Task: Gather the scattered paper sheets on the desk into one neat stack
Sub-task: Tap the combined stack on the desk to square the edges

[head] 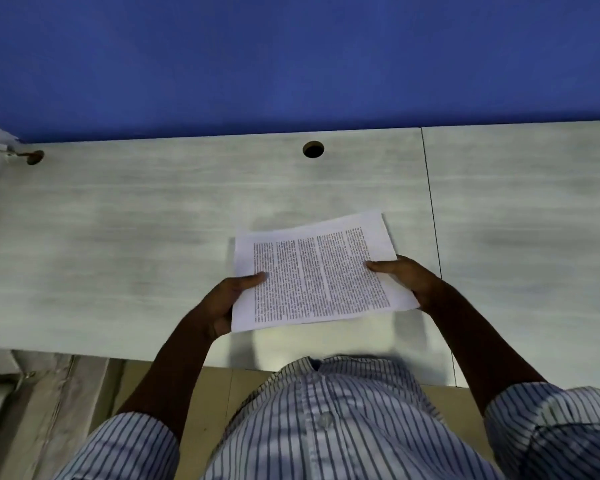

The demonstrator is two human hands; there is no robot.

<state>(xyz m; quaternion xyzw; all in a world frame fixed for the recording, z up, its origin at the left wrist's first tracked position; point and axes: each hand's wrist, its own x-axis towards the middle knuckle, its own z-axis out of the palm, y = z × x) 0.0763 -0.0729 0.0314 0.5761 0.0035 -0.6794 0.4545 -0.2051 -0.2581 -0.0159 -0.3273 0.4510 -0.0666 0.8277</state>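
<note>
Shirt [326, 445]: white w/ thin dark-blue vert. stripes, button-up front, 1 white button [324, 419] visible, collar [303, 364] at top. Short sleeves w/ folded cuffs: left sleeve [136, 445], right sleeve [551, 420]. Forearms bare; left hand [227, 301] & right hand [411, 277] bare.

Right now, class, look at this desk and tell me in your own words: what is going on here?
A person in a striped shirt holds the printed sheets with both hands. The left hand grips the left edge and the right hand grips the right edge, thumbs on top. The sheets seem to be raised slightly over the pale desk, and their edges look a little uneven. No other loose sheets show on the desk.
</note>
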